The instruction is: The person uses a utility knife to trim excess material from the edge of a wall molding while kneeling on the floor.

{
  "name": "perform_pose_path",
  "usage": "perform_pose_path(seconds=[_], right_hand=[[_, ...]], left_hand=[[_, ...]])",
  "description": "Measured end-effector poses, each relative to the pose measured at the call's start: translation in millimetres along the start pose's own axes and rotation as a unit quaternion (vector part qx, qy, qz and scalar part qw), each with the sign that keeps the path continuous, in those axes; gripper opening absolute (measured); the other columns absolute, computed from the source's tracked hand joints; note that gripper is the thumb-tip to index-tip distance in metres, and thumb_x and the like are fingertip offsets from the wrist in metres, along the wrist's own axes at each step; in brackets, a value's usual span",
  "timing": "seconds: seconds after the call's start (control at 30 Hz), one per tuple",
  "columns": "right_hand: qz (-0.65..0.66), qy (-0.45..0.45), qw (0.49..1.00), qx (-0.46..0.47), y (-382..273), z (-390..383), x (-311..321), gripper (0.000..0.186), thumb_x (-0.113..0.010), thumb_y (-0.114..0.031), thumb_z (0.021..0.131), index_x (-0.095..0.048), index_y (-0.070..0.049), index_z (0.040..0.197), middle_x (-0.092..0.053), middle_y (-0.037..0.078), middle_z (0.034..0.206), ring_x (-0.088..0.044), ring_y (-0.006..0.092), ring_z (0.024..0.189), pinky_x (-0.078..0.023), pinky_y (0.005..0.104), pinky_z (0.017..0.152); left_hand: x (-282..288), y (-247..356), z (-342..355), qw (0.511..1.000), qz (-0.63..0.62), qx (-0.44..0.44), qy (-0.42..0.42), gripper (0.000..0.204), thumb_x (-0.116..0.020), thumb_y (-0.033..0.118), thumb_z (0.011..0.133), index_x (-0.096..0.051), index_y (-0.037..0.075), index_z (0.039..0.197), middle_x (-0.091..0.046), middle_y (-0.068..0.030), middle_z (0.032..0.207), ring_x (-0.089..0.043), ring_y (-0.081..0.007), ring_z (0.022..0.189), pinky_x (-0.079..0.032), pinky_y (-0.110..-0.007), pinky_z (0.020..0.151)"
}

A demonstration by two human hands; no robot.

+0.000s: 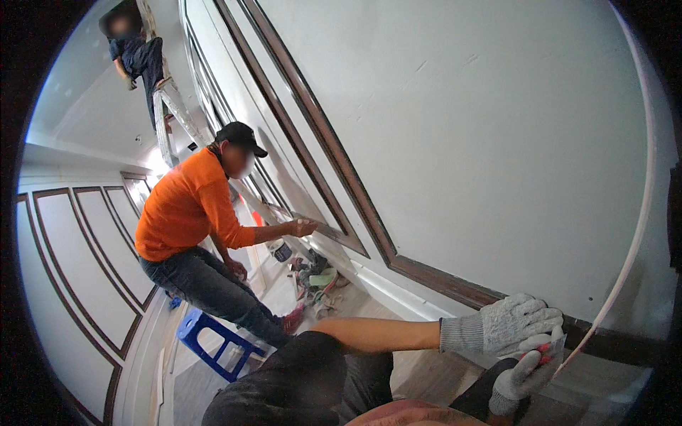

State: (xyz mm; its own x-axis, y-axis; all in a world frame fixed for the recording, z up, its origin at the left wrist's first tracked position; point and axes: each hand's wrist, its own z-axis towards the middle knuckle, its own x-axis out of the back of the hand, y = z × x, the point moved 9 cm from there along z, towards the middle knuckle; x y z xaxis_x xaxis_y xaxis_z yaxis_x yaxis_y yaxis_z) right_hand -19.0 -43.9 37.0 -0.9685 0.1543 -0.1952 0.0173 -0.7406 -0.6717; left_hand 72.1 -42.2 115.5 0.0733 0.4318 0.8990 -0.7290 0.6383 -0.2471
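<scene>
My left hand [508,323], in a grey-white knit glove, reaches in from the left and lies against the brown wall moulding [455,287]. Its fingers are stretched out, close to my right hand. Lower down, my right hand [516,383] wears a similar glove. Its fingers are closed on a flat, see-through piece [555,350] with a red part [538,353] beside the fingers. The exact kind of this piece is unclear, and the left glove partly covers it. The brown moulding frames a large pale wall panel [490,142].
A person in an orange top [188,206] bends at the wall, hand near the moulding. Behind, someone is up on a ladder [170,113]. A blue stool [213,341] stands left of my knees. Tools and rags [316,280] lie along the wall base. A pale strip [643,213] curves down at right.
</scene>
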Motion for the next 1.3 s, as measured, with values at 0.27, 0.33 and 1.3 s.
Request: perform_pose_path(seconds=[0.27, 0.33, 1.3], right_hand=[[0.050, -0.075, 0.991, -0.102, 4, -2, -8, 0.055, -0.043, -0.028, 0.109, -0.042, 0.013, 0.145, -0.051, 0.028, 0.144, -0.056, 0.0364, 0.127, -0.046, 0.0427, 0.105], [-0.003, -0.074, 0.995, -0.065, -3, 0, -3, 0.055, -0.043, -0.028, 0.109, -0.042, 0.013, 0.145, -0.051, 0.028, 0.143, -0.055, 0.0358, 0.129, -0.045, 0.0430, 0.107], [-0.360, -0.346, 0.862, -0.084, -80, 62, 15, 0.047, -0.049, -0.025, 0.104, -0.052, -0.006, 0.147, -0.067, 0.019, 0.119, -0.068, 0.0304, 0.106, -0.053, 0.0403, 0.092]], left_hand=[[32, 1, -12, 0.997, 0.048, 0.023, 0.053, 0.045, -0.064, 0.031, 0.088, -0.058, 0.013, 0.129, -0.061, -0.0105, 0.126, -0.062, -0.0271, 0.115, -0.052, -0.039, 0.096], [33, -1, -20, 0.996, 0.054, 0.038, 0.067, 0.041, -0.065, 0.030, 0.087, -0.060, 0.016, 0.126, -0.062, -0.0094, 0.121, -0.064, -0.0243, 0.111, -0.054, -0.037, 0.091], [31, -47, -83, 0.992, -0.051, 0.082, 0.080, 0.047, -0.072, 0.027, 0.087, -0.062, 0.011, 0.130, -0.061, -0.0089, 0.134, -0.058, -0.0286, 0.120, -0.048, -0.046, 0.099]])
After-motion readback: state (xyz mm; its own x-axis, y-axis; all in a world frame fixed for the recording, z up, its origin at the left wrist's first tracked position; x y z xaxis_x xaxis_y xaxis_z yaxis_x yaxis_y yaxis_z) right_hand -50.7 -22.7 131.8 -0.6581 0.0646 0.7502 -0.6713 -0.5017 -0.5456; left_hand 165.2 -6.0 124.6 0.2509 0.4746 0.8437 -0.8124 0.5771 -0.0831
